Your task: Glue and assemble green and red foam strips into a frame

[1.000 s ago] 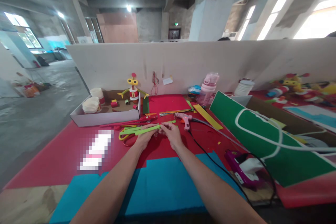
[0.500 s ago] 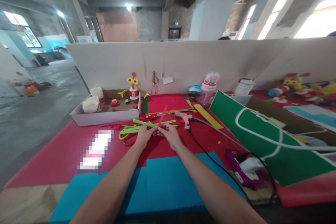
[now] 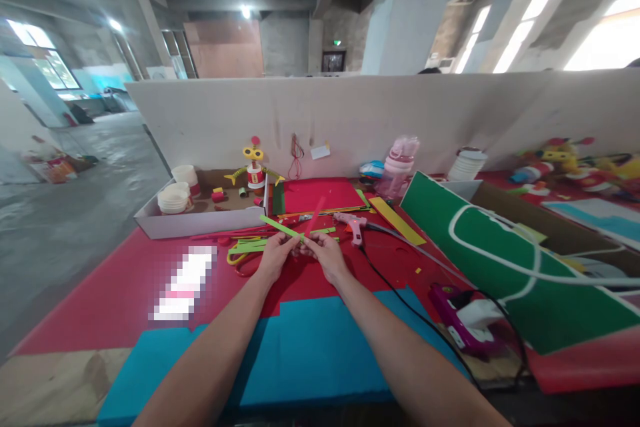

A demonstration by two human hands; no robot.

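Green strip (image 3: 280,225) now steeper

Cups (image 3: 173,201) sit in the box (image 3: 215,221) on the left; glue gun (image 3: 357,232) lies right of the scissors (image 3: 229,258), bottle (image 3: 397,168) standing beyond.

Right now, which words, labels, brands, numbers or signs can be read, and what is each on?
None can be read.
Toy figure: body marking too small.
Green lit sign: too small.
Purple block: pale label blurred.
White card: no text discernible.

Green strip (image 3: 278,225), red strip (image 3: 315,215): matt paper.
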